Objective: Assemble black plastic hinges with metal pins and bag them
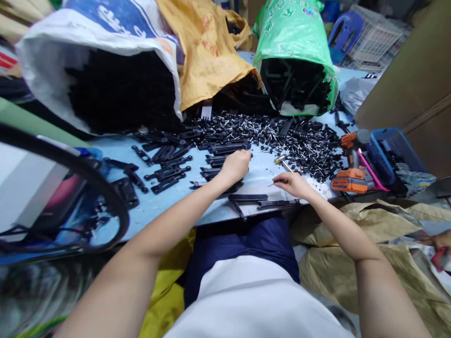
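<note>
My left hand (237, 165) is closed above a row of long black plastic parts (214, 162); what its fingertips hold, if anything, is hidden. My right hand (293, 184) pinches a thin metal pin (271, 184) that points left over the table. Just behind it lies a small hammer (282, 161) with a yellowish head. Along the table's front edge, between and below my hands, rest black plastic bars (248, 197). Beyond both hands spreads a heap of small black-headed pieces with shiny shanks (268, 131).
Behind the heap lie a white sack (42, 75), a yellow sack (207, 61) and a green sack (296, 33), with black parts in their mouths. An orange cordless drill (352, 164) and a blue basket (384, 159) stand at right. A black curved rim (120, 202) juts in at left.
</note>
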`<state>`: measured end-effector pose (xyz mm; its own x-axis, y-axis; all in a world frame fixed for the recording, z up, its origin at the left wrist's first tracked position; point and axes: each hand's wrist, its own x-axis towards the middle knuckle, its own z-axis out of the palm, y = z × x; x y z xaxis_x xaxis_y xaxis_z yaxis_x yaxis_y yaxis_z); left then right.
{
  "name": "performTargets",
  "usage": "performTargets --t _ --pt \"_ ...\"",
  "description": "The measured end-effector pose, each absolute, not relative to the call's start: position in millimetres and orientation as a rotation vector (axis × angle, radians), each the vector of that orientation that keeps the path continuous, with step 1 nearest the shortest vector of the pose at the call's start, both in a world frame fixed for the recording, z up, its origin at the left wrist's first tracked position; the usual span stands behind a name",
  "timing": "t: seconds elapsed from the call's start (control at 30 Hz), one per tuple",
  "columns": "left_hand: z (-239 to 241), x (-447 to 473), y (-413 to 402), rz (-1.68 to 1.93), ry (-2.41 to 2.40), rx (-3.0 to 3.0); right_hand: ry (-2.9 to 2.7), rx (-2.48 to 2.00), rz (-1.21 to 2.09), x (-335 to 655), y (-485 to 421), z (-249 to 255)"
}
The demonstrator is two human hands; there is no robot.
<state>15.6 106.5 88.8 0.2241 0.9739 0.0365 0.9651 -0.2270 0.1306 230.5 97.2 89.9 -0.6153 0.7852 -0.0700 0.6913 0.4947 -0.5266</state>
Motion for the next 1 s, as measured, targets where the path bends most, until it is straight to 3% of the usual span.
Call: performTargets --t 0.1,0.3,0.43,0.77,1.0 --pt "93.6 -16.9 64.5 0.122 1.944 2.401 -2.710 -1.238 0.857 217.1 78.6 94.1" --pt "90.2 -40.2 9.5 -0.133 1.819 2.361 -3.181 -1.196 0.431 186.1 63.6 108.7" --pt "89.5 -30.6 2.0 -0.183 1.789 2.431 -3.347 -1.161 0.329 172.3 55.3 107.2" --pt "100.6 -17.0 3.1 -0.231 1.794 2.428 -3.078 -1.317 0.341 192.0 52.7 100.2" --pt "77.2 -12.3 -1.0 -0.103 1.914 2.184 -2.833 -0.887 0.400 160.9 46.7 69.9"
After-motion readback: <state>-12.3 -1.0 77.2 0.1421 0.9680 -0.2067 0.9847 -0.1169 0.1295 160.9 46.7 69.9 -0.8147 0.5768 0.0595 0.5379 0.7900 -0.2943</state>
